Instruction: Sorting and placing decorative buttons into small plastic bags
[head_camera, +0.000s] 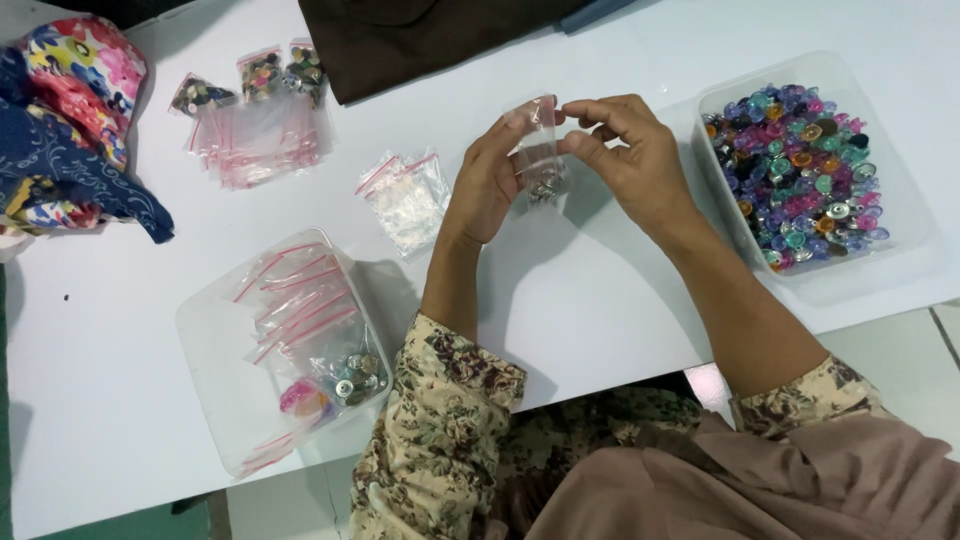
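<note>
At frame centre, the left hand (490, 185) and right hand (630, 155) pinch a small clear bag (540, 150) closed-fingered. Metal pieces (545, 188) sit inside it.

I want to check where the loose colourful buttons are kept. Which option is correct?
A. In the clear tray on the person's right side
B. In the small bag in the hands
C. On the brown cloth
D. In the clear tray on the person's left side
A: the clear tray on the right is filled with colourful buttons, while the left tray mostly holds small zip bags.
</note>
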